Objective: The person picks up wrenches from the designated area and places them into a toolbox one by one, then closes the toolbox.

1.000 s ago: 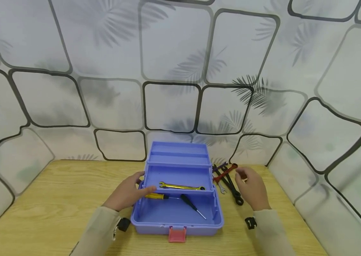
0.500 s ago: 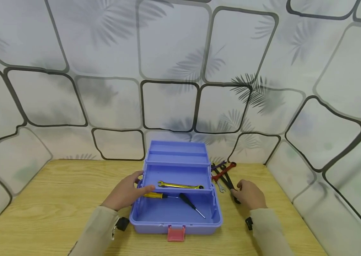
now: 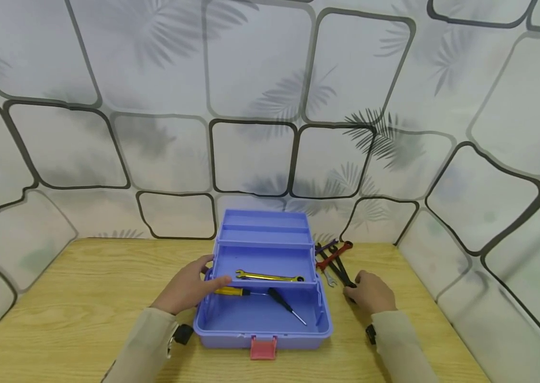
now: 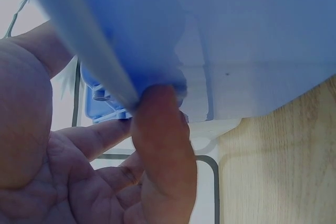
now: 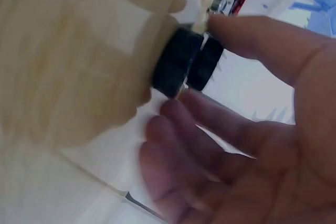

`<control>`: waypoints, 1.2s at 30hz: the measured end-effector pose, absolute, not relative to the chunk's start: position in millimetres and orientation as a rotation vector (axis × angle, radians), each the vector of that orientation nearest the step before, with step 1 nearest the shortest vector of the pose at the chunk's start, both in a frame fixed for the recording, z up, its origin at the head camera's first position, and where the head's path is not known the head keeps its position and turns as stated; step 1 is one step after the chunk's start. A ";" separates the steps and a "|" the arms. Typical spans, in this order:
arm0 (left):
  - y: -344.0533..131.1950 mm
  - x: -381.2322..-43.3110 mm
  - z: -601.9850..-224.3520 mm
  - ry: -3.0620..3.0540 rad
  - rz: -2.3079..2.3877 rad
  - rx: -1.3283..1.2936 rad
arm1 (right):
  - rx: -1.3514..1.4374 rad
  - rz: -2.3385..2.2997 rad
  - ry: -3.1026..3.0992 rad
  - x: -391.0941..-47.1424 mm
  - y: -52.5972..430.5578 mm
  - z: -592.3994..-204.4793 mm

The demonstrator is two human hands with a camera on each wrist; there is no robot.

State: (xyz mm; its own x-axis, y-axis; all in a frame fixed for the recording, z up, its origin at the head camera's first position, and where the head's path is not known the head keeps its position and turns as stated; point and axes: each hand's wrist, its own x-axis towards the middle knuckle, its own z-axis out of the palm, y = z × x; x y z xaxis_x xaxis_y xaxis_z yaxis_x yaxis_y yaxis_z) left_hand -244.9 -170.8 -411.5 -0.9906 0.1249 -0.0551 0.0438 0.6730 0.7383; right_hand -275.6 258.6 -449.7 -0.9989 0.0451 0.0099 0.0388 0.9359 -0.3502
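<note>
A lavender toolbox (image 3: 224,338) stands with its lid and tray raised. My left hand (image 3: 186,287) grips its left rim, thumb toward the tray; the left wrist view shows fingers (image 4: 163,145) curled at the box wall. Beside the box on the right, my right hand (image 3: 371,292) pinches the near ends of two black wrenches (image 3: 339,270). Their thick dark heads (image 5: 178,59) sit between thumb and fingertips in the right wrist view. A red wrench (image 3: 334,256) lies across them, with a silver wrench (image 3: 330,280) and a purple wrench (image 3: 326,247) close by.
In the raised tray lies a gold wrench (image 3: 270,277). Below it, the box floor holds a yellow-handled screwdriver (image 3: 231,291) and a dark-handled screwdriver (image 3: 279,299). A pink latch (image 3: 263,348) hangs at the front. A patterned wall (image 3: 169,154) encloses the wooden table (image 3: 88,319).
My right hand has come down and toward the box from above the table, and its fingers have closed on the black wrenches. The left hand stays on the rim.
</note>
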 end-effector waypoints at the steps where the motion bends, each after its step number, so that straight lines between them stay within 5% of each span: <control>1: -171.0 -244.9 -411.4 2.779 1.223 0.138 | -0.009 0.552 -3.049 -277.1 256.9 -450.7; 11: -170.0 -244.7 -409.6 2.771 1.244 0.140 | 0.545 0.337 -2.839 -285.7 232.4 -459.4; 36: -170.8 -244.0 -411.0 2.779 1.232 0.140 | 0.076 0.529 -3.080 -269.0 224.2 -453.2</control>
